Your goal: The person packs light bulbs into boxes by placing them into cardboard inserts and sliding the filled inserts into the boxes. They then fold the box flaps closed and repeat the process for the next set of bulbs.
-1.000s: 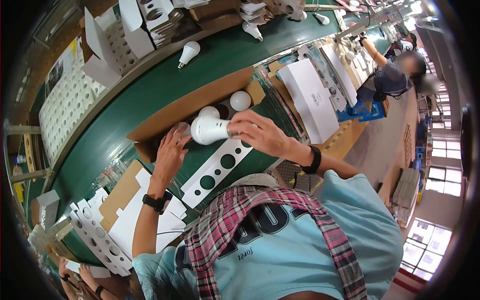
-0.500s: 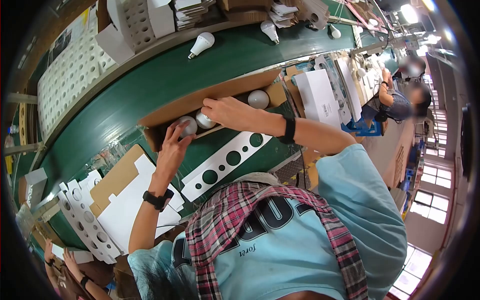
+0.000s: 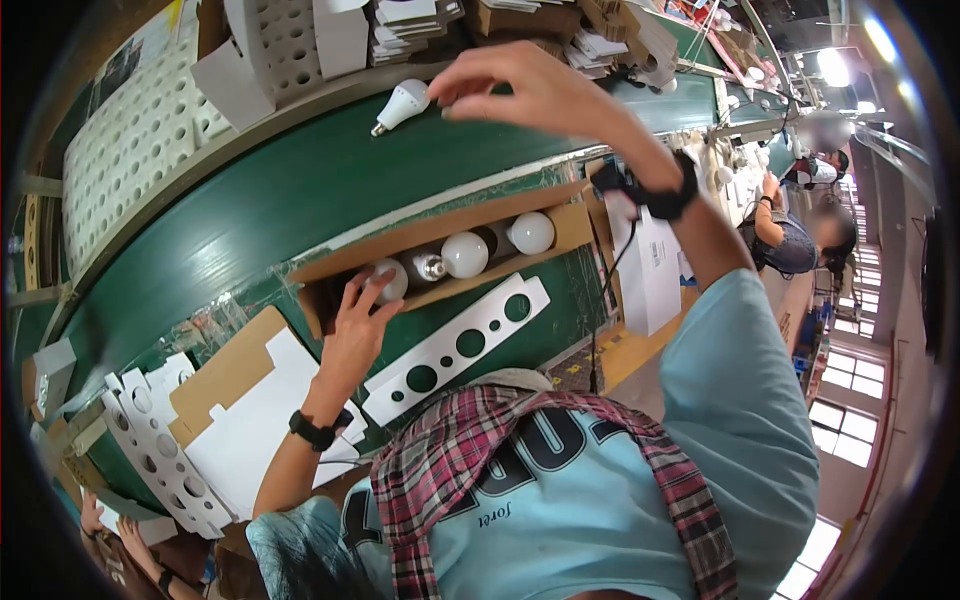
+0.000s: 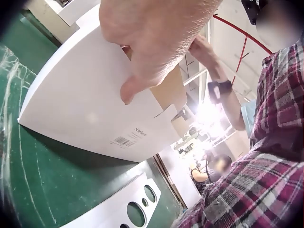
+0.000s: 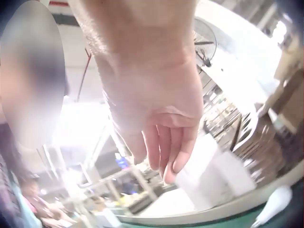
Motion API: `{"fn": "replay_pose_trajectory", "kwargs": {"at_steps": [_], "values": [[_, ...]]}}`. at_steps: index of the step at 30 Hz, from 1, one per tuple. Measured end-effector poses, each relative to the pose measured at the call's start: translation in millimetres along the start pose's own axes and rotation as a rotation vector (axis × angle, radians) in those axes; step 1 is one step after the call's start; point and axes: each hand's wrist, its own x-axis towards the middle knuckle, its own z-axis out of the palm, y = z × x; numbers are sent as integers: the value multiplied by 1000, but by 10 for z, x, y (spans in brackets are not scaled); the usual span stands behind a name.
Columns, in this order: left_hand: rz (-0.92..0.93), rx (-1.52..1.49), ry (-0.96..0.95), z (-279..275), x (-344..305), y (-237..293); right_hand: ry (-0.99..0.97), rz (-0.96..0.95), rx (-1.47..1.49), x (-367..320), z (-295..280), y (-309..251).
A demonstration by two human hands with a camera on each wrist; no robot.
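A long cardboard box (image 3: 345, 262), brown inside and white outside, lies on the green work surface with several light bulbs in a row. Over its left end rests my left hand (image 3: 352, 340), fingers spread on a round white bulb (image 3: 389, 281). In the left wrist view the thumb (image 4: 129, 90) lies against the box's white outer wall. Beside that bulb, another shows its metal screw cap (image 3: 430, 267). Two more white domes (image 3: 465, 255) follow to the right. My right hand (image 3: 535, 90) is empty, fingertips right at a loose bulb (image 3: 405, 103) lying beyond the box.
A white card strip with round holes (image 3: 455, 350) lies before the box. Flattened white boxes (image 3: 245, 440) and punched cards (image 3: 160, 450) are at the left. White holed trays (image 3: 140, 130) and stacked cards (image 3: 410, 30) line the far ledge. Other people work at the right.
The right hand lowered a bulb, gripped by its base, into the box, let go, and moved up and away to the loose bulb beyond. The left hand stays at the box's left end.
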Motion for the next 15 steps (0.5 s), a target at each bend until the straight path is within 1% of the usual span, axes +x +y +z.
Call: {"fn": "replay_pose_trajectory", "kwargs": {"at_steps": [2, 5, 6, 8, 10, 12, 14, 15], "values": [[7, -3, 1, -2, -7, -15, -150, 36, -138, 279, -33, 598], [-7, 0, -1, 7, -9, -10, -258, -25, -321, 574, 241, 1282], [-11, -27, 4, 19, -11, -21, -313, -52, -283, 660, 371, 1475], [-25, -14, -13, 35, -20, -27, -274, -202, -301, 767, 628, 1669], [-9, 10, -14, 57, -22, -52, -383, -141, -306, 939, 826, 1701], [-37, -9, -68, 4, -3, -18, -372, -173, -410, 1054, 1067, 1884], [-5, -87, 39, 9, 7, -19, -340, -184, -494, 1121, 1275, 2030], [4, -129, 89, 11, -18, 6, -323, -161, -503, 1109, 1322, 2034]]}}
